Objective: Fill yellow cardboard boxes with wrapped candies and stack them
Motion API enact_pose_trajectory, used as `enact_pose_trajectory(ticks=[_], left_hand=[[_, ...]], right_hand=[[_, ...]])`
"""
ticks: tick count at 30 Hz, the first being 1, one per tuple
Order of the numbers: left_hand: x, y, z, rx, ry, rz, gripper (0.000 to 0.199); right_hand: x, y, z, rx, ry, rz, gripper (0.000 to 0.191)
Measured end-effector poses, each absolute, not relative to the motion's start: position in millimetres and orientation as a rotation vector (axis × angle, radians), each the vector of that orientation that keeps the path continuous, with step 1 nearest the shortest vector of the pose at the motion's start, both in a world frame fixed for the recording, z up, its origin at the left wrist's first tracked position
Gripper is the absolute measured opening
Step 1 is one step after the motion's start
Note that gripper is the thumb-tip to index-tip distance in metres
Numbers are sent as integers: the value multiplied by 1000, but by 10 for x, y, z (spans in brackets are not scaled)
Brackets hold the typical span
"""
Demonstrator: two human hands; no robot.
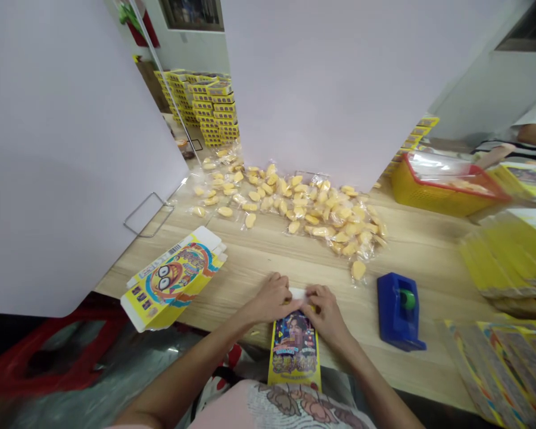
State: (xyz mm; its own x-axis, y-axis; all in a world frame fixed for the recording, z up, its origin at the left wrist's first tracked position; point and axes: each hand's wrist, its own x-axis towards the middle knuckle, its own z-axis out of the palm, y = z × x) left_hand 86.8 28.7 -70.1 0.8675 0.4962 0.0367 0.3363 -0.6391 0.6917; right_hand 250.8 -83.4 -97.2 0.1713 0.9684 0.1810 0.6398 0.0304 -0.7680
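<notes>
A yellow and purple printed cardboard box lies at the table's front edge, its lower end against my body. Its white end flap points away from me. My left hand grips the flap's left side, the fingers bent and the thumb across the fold. On the right corner my right hand is closed with thumb and fingers pinching the flap edge. Both hands partly cover that end of the box. Beyond them, many yellow pieces in clear wrappers are strewn over the table.
Flattened yellow boxes are piled at left. A blue tape dispenser stands right of my hands. Farther right are a red-rimmed yellow basket and yellow box stacks. White boards rise behind. A person's arm shows far right.
</notes>
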Motion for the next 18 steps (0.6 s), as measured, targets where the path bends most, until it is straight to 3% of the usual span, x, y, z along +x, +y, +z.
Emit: enact_pose_trajectory(ticks=[3, 6, 8, 12, 15, 18], left_hand=[[765, 178, -672, 2207, 642, 378, 27], [634, 50, -684, 1784, 716, 536, 68], [565, -52, -704, 1455, 654, 534, 77], [475, -251, -732, 1193, 574, 635, 59], [408, -372, -730, 1277, 614, 684, 49], [356, -476, -695, 1539, 714, 632, 37]], right_hand=[[2536, -944, -912, -1659, -1526, 611, 21], [2540, -1026, -828, -1583, -1396, 655, 17], [2498, -1070, -804, -1584, -1275, 570, 16], [2308, -1203, -910, -1550, -906, 471, 43], [2158, -1362, -1044, -1468, -819, 737, 42], [2080, -1512, -1114, -1495, -904, 730, 38]])
